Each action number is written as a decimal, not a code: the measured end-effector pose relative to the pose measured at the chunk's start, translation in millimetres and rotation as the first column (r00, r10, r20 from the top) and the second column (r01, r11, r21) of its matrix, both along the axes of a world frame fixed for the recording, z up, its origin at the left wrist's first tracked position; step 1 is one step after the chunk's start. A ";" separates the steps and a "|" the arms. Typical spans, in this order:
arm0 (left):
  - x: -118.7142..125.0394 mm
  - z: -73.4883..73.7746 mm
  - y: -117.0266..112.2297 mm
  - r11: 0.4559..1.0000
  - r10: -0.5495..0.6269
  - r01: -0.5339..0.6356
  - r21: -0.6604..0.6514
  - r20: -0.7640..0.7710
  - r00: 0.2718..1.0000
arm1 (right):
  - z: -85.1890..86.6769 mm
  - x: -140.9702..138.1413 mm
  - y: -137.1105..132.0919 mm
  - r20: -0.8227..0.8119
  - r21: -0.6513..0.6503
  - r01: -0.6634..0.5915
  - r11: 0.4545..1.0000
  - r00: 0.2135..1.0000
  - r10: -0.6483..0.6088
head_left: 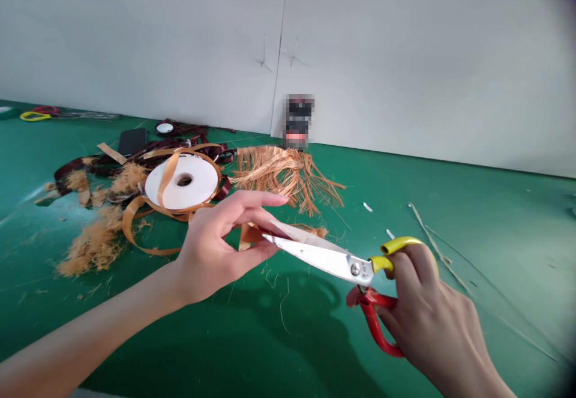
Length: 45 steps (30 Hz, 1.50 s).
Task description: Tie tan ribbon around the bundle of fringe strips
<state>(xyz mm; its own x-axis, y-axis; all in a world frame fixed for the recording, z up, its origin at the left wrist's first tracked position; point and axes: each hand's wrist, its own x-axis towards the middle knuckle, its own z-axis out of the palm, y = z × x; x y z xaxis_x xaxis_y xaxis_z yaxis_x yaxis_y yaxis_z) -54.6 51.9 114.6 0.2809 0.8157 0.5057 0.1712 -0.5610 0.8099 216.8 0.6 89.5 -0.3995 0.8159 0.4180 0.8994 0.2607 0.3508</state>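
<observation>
Currently: left hand (pixel 216 248) grip closed, pinching a narrow tan ribbon strip (pixel 249 236); right hand (pixel 427 314) grip closed on red-and-yellow-handled steel scissors (pixel 328 260), blades parted, tips just beside strip, above green bench (pixel 144 344).

My left hand (pixel 216 248) pinches a strip of tan ribbon (pixel 248 236) at the tips of the scissors (pixel 333 260) in my right hand (pixel 427 308) (yellow-and-red handles), with a white spool (pixel 182 182) and frayed fibres (pixel 285 176) behind on the green mat (pixel 495 218).

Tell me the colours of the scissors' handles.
The scissors' upper handle is yellow, the lower handle red; the head view shows both.
</observation>
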 end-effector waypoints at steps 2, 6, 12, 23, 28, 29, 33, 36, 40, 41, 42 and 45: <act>0.4 0.8 -0.6 1.000 0.027 -0.027 -0.014 -0.017 0.999 | -0.4 -0.1 0.3 0.008 -0.007 0.002 1.000 1.000 -0.002; 1.9 3.1 -1.1 0.999 0.022 -0.023 -0.032 -0.017 1.000 | -2.9 1.0 -0.3 -0.004 -0.038 0.005 0.999 1.000 -0.005; 5.3 4.3 2.6 0.984 0.005 0.002 -0.177 0.040 0.999 | -13.5 7.2 1.0 -0.158 -0.169 0.046 0.985 0.985 -0.073; 14.5 14.2 19.4 0.837 0.041 -0.007 -0.548 0.051 0.998 | -31.0 24.7 28.5 -0.069 -0.627 0.416 0.658 0.812 -0.579; 21.0 21.6 29.3 0.817 0.023 0.033 -0.576 0.090 0.996 | -29.4 22.1 32.2 -0.084 -0.631 0.395 0.667 0.820 -0.565; 22.1 22.5 30.8 0.814 0.023 0.040 -0.579 0.101 0.995 | -29.2 21.6 33.4 -0.087 -0.640 0.386 0.665 0.823 -0.561; 24.3 23.6 35.7 0.835 0.012 0.050 -0.548 0.110 0.994 | -24.9 24.6 41.0 -0.087 -0.678 0.357 0.643 0.829 -0.552; 24.4 24.9 39.3 0.844 0.035 0.041 -0.535 0.131 0.991 | -13.5 28.6 50.7 -0.086 -0.693 0.334 0.639 0.842 -0.533; 25.7 27.8 43.4 0.850 0.054 0.031 -0.526 0.146 0.988 | 18.8 12.9 66.1 -0.169 -0.689 0.268 0.673 0.844 -0.509; 26.1 28.3 44.1 0.852 0.047 0.036 -0.522 0.144 0.989 | 29.7 3.7 69.3 -0.227 -0.700 0.220 0.680 0.834 -0.504; 26.5 28.8 44.8 0.854 0.037 0.042 -0.518 0.141 0.989 | 41.0 -7.0 72.1 -0.365 -0.724 0.101 0.683 0.784 -0.502; 27.2 30.5 46.6 0.852 0.007 0.062 -0.519 0.130 0.991 | 71.6 -39.7 77.7 -0.675 -0.657 -0.228 0.718 0.602 -0.427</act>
<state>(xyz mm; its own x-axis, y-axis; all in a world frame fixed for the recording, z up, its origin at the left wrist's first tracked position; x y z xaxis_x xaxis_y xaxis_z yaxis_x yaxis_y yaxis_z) -27.4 98.5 145.0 0.2714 0.9616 0.0403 0.0419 -0.0536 0.9977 177.0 78.4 161.1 -0.1063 0.9863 -0.1265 0.7506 -0.0038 -0.6608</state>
